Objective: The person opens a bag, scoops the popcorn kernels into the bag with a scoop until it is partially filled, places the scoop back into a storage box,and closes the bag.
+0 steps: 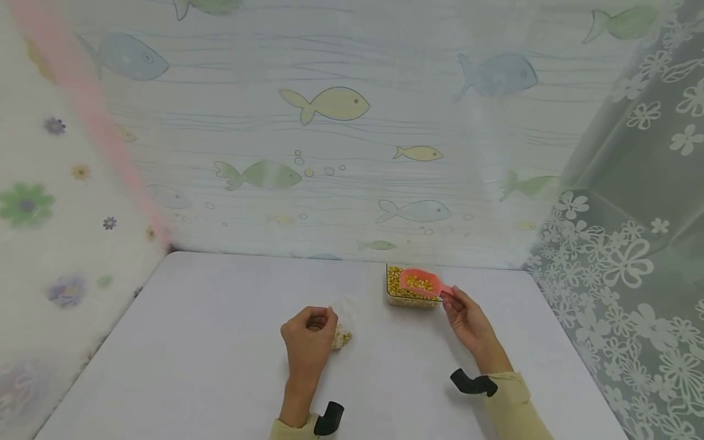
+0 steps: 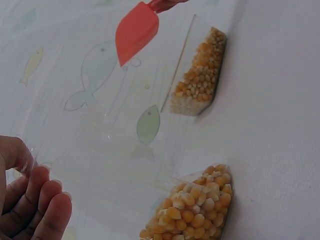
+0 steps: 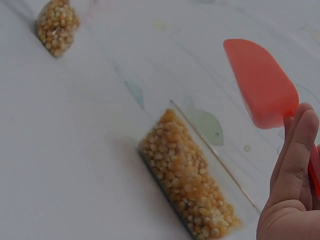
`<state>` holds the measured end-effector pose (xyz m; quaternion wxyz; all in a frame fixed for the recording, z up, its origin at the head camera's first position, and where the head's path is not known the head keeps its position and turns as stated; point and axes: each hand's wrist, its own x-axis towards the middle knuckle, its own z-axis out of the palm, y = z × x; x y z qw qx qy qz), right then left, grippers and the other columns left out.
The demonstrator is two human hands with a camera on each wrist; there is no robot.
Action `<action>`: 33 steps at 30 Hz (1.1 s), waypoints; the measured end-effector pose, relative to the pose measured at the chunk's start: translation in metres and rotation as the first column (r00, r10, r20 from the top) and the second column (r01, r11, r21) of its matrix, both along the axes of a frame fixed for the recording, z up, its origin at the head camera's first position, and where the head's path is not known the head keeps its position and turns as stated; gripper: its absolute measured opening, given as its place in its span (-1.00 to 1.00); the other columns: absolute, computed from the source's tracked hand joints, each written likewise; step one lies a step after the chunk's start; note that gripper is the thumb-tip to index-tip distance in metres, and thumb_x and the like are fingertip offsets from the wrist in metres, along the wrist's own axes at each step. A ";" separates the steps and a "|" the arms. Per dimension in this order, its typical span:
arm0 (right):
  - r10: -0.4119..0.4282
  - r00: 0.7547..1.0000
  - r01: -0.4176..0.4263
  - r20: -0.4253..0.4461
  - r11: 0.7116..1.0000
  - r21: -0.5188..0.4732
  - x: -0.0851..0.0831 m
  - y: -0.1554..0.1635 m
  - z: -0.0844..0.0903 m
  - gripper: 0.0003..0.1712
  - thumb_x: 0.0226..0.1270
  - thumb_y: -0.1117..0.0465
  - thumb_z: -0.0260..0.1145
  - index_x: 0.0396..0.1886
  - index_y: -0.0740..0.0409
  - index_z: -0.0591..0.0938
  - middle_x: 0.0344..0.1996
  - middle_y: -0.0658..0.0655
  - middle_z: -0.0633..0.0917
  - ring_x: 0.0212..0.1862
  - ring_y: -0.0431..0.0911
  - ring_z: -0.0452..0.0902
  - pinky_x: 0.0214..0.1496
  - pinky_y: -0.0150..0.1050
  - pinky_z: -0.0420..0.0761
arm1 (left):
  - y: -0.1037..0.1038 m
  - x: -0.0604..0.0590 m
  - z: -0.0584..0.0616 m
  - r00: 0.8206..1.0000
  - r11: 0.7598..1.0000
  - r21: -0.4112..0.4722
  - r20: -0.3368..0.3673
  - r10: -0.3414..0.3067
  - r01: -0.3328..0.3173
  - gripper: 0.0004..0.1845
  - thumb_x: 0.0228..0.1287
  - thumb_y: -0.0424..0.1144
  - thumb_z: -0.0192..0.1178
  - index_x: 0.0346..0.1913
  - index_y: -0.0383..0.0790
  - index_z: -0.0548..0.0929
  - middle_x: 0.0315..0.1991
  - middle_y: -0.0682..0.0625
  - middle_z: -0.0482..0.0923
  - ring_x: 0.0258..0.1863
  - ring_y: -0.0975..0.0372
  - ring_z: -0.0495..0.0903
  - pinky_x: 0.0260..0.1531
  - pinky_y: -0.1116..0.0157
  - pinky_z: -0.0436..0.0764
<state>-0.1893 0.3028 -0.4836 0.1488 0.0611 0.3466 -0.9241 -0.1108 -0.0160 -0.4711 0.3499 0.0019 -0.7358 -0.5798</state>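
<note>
My left hand (image 1: 310,342) pinches the upper edge of a clear plastic bag (image 2: 190,200), whose lower part bulges with yellow corn kernels on the table. In the head view the bag shows just right of that hand, partly hidden by it. The handle of a small red scoop (image 3: 262,82) is held in my right hand (image 1: 470,321). In the head view kernels show in the scoop's bowl (image 1: 419,283). The scoop is raised over a clear rectangular container (image 3: 185,175) that holds many corn kernels.
The white table (image 1: 192,354) runs back to a curtain (image 1: 330,201) printed with fish. A flower-patterned curtain (image 1: 33,256) hangs at the left, and a sheer flowered one (image 1: 649,293) at the right. Each wrist carries a black curved piece (image 1: 330,418).
</note>
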 end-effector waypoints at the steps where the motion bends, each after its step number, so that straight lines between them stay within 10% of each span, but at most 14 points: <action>1: 0.007 1.000 -0.007 -0.005 1.000 0.002 0.001 -0.002 0.000 -0.56 0.68 0.19 -0.03 -0.29 0.18 0.73 -0.34 0.13 0.82 -0.31 -0.20 0.77 -0.18 -0.49 0.68 | 0.000 0.000 0.000 1.000 1.000 -0.002 -0.003 0.002 -0.002 -0.83 0.13 -0.57 0.36 -0.51 -0.27 0.74 -0.67 0.03 0.58 -0.68 0.32 0.54 -0.61 0.44 0.58; 20: 0.231 0.967 -0.227 -0.104 0.973 0.052 0.024 -0.047 0.012 -0.46 0.72 0.19 -0.17 -0.22 0.15 0.76 -0.31 0.07 0.83 -0.29 -0.27 0.76 -0.15 -0.54 0.65 | -0.001 0.000 0.001 1.000 1.000 -0.017 -0.007 0.015 -0.015 -0.86 0.11 -0.56 0.37 -0.51 -0.31 0.73 -0.66 0.00 0.60 -0.69 0.32 0.55 -0.61 0.45 0.59; 33: 0.242 0.970 -0.236 -0.028 0.962 0.138 0.036 -0.081 0.013 -0.60 0.69 0.20 -0.07 -0.23 0.09 0.69 -0.31 0.05 0.83 -0.32 -0.28 0.75 -0.16 -0.55 0.65 | -0.002 0.001 0.002 1.000 1.000 -0.024 0.008 0.020 -0.020 -0.88 0.11 -0.54 0.39 -0.49 -0.31 0.74 -0.64 0.00 0.61 -0.66 0.32 0.55 -0.58 0.46 0.59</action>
